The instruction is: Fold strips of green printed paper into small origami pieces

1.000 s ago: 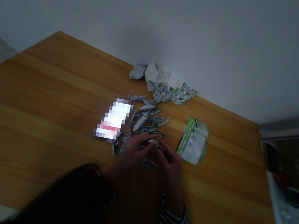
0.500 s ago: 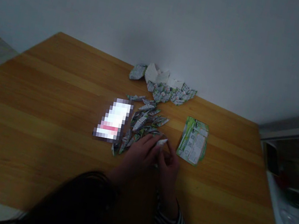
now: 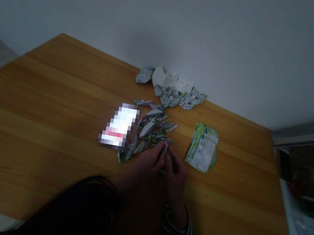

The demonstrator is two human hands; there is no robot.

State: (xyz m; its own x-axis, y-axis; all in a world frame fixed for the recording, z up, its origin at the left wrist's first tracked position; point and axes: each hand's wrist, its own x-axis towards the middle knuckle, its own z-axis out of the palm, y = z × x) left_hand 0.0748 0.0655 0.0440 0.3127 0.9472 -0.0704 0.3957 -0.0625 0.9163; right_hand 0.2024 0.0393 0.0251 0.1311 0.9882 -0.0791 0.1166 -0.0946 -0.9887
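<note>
Close together at the near side of the paper heap, my left hand (image 3: 149,160) and my right hand (image 3: 176,173) both pinch a small folded piece of paper (image 3: 166,147). Its pale tip sticks up between the fingertips; most of it is hidden by my fingers. Just beyond lie several folded paper pieces (image 3: 147,129), narrow and pointed, printed in grey and green. To the right rests a stack of green and white printed leaflets (image 3: 203,148).
A phone (image 3: 120,125) with a bright, blurred-out screen lies left of the folded pieces. Against the wall sit more folded papers (image 3: 170,96) and a white paper bundle (image 3: 163,79). The wooden table (image 3: 39,113) meets the wall at the back; a shelf (image 3: 305,224) stands to the right.
The folded paper has turned from lying slanted to pointing upright between my fingertips. My left fingers have drawn in, and both hands are now closer together around it.
</note>
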